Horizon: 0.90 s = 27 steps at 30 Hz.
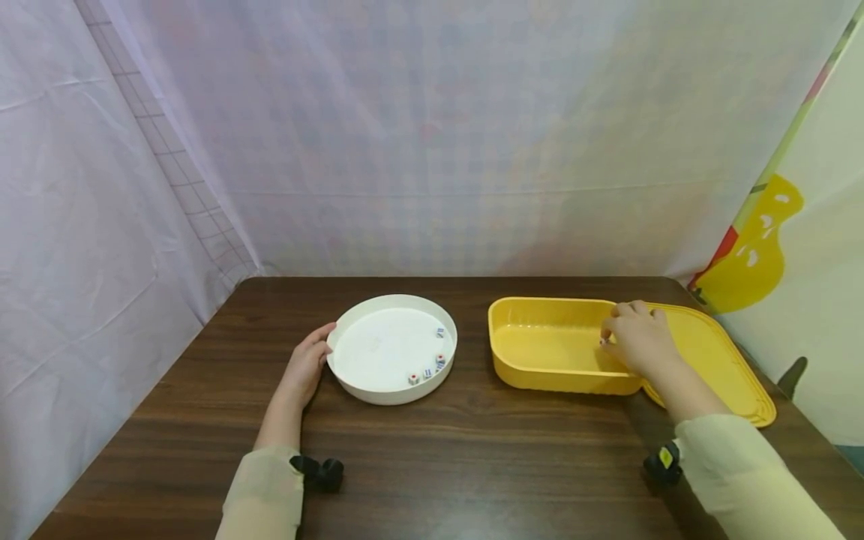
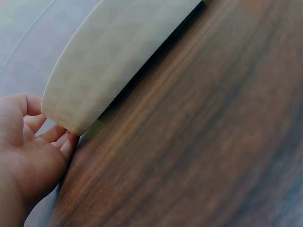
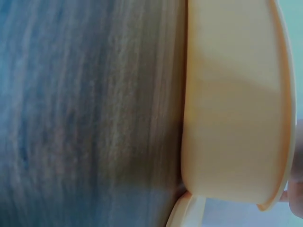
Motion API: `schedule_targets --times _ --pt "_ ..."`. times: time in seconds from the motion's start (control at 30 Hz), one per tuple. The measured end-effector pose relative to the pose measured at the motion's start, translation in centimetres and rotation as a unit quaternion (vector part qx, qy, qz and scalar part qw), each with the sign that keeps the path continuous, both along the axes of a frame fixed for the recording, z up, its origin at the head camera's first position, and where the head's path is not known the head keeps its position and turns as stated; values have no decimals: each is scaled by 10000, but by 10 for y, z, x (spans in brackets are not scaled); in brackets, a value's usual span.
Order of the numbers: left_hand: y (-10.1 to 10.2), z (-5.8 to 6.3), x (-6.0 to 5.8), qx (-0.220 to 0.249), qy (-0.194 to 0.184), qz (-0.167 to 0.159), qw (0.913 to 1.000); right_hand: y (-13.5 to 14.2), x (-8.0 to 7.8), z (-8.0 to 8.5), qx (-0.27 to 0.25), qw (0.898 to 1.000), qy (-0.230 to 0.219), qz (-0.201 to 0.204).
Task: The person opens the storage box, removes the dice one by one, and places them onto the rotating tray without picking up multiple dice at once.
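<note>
My left hand [image 1: 304,369] grips the left side of a round white tray [image 1: 364,391]; in the left wrist view its thumb and fingers touch the tray's faceted outer wall [image 2: 104,56]. Several small white dice with red and blue spots, one of them a die [image 1: 414,379], lie in the tray toward its right side. Over the right end of a yellow rectangular box [image 1: 560,380], my right hand [image 1: 641,341] pinches a die [image 1: 604,342], mostly hidden by the fingers. Only a bit of that hand shows past the box's rim in the right wrist view.
A yellow lid [image 1: 722,367] lies at the right of the box, partly behind my right forearm. All stand on a dark wooden table [image 1: 472,465]. Pale curtains [image 1: 432,150] hang behind the table and at its sides.
</note>
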<state>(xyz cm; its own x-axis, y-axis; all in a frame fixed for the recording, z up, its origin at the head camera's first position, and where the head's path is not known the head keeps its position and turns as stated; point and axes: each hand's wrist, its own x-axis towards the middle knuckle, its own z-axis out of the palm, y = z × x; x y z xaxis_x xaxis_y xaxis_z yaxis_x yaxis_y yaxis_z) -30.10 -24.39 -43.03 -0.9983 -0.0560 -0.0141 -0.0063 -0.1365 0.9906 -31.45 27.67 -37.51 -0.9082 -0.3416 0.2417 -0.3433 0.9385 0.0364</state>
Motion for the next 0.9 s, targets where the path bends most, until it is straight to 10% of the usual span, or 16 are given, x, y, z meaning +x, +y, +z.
schedule_targets --times 0.9 --pt "0 -1 -2 -50 49 5 10000 -32 13 15 -662 9977 175 13"
